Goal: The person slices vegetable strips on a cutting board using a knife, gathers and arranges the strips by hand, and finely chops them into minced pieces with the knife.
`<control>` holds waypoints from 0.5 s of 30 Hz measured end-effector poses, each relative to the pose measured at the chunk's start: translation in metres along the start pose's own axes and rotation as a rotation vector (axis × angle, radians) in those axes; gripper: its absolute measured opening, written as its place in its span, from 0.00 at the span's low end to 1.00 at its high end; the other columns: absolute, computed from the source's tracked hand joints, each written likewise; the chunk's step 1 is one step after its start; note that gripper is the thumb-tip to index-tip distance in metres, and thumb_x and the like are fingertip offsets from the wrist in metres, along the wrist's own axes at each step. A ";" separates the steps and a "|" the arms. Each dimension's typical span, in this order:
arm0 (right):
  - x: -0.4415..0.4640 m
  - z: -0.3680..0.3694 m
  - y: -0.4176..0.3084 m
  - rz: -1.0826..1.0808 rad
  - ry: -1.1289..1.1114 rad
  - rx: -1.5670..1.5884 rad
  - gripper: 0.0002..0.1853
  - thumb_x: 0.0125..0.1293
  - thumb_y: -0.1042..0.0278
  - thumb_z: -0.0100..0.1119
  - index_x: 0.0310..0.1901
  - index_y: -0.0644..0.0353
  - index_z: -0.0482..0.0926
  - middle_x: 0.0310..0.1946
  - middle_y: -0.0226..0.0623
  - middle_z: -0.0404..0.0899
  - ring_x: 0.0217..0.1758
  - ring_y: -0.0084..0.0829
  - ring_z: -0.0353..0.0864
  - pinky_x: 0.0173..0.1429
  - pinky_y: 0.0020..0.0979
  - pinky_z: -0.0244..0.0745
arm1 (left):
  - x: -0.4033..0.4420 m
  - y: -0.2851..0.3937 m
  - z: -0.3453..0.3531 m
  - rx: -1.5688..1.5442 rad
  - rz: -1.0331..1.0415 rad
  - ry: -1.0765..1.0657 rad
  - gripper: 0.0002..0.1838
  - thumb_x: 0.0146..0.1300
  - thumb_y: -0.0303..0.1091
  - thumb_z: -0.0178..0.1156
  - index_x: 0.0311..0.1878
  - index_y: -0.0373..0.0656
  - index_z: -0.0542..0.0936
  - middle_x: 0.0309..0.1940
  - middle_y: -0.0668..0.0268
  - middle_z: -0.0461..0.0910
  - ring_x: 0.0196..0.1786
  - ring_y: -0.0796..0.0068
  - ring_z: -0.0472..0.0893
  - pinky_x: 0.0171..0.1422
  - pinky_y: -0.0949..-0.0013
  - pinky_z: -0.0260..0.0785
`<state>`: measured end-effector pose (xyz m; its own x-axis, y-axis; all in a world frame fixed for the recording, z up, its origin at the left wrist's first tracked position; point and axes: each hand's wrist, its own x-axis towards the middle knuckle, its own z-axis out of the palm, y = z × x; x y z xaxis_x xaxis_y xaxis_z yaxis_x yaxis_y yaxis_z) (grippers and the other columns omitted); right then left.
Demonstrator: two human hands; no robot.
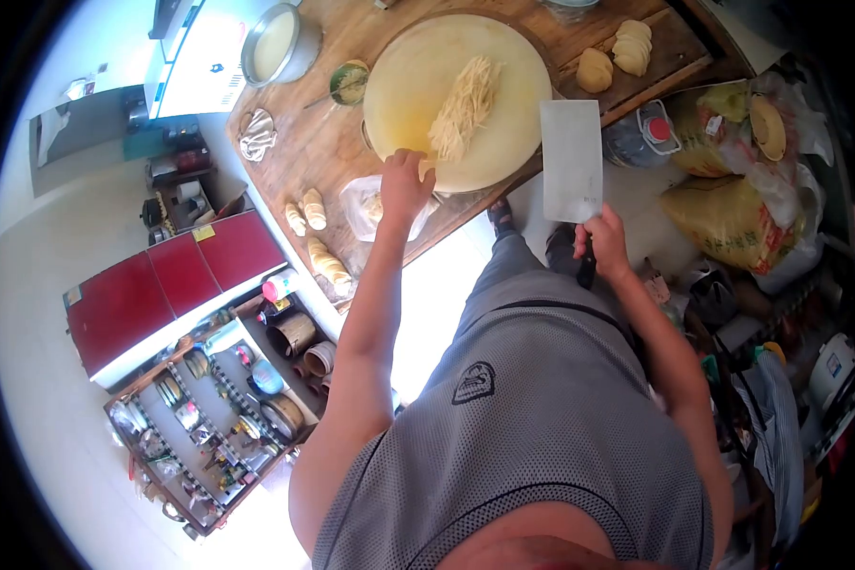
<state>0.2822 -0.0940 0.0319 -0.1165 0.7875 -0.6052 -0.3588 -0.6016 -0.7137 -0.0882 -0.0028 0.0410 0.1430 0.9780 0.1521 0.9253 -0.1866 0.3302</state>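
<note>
My right hand [606,239] grips the dark handle of a cleaver [572,157], its broad blade raised upright beside the board's right edge. At the near left edge of the round cutting board [399,81], my left hand [407,186] has its fingers bent together; something pale and thin shows at the fingertips, too small to name. A heap of pale yellow shreds, like cut potato [467,106], lies across the middle of the board, just beyond that hand. A clear plastic bag [359,209] with pale pieces inside sits left of my left wrist.
On the wooden table [299,123] are a metal pot [280,46] of pale liquid, a small bowl [349,84], a crumpled cloth [257,134] and twisted rolls [327,261]. Peeled potato-like pieces [595,70] lie right of the board. Sacks [722,223] and a large bottle [642,135] stand on the floor.
</note>
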 end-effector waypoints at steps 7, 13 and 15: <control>-0.002 -0.007 -0.002 0.003 -0.051 0.006 0.10 0.66 0.76 0.45 0.46 0.67 0.73 0.23 0.37 0.75 0.16 0.28 0.73 0.22 0.33 0.75 | 0.006 -0.009 0.009 0.144 -0.068 -0.232 0.05 0.58 0.32 0.65 0.33 0.42 0.85 0.34 0.54 0.83 0.43 0.49 0.83 0.51 0.50 0.76; -0.005 -0.018 0.003 -0.039 -0.087 -0.040 0.09 0.65 0.76 0.45 0.44 0.67 0.74 0.22 0.37 0.75 0.15 0.29 0.72 0.21 0.34 0.73 | 0.022 0.013 -0.043 -0.020 -0.280 -0.329 0.09 0.58 0.35 0.65 0.36 0.39 0.86 0.37 0.51 0.87 0.42 0.50 0.87 0.50 0.54 0.79; -0.007 -0.020 0.003 -0.021 -0.075 -0.028 0.10 0.64 0.77 0.45 0.44 0.68 0.74 0.21 0.37 0.75 0.15 0.29 0.72 0.21 0.34 0.73 | 0.036 0.013 -0.047 -0.103 -0.300 -0.287 0.10 0.60 0.36 0.65 0.36 0.38 0.87 0.36 0.51 0.88 0.42 0.53 0.89 0.49 0.58 0.79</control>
<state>0.3001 -0.1039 0.0273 -0.1785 0.8069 -0.5630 -0.3358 -0.5878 -0.7360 -0.0880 0.0252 0.0943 -0.0219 0.9739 -0.2259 0.9028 0.1163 0.4140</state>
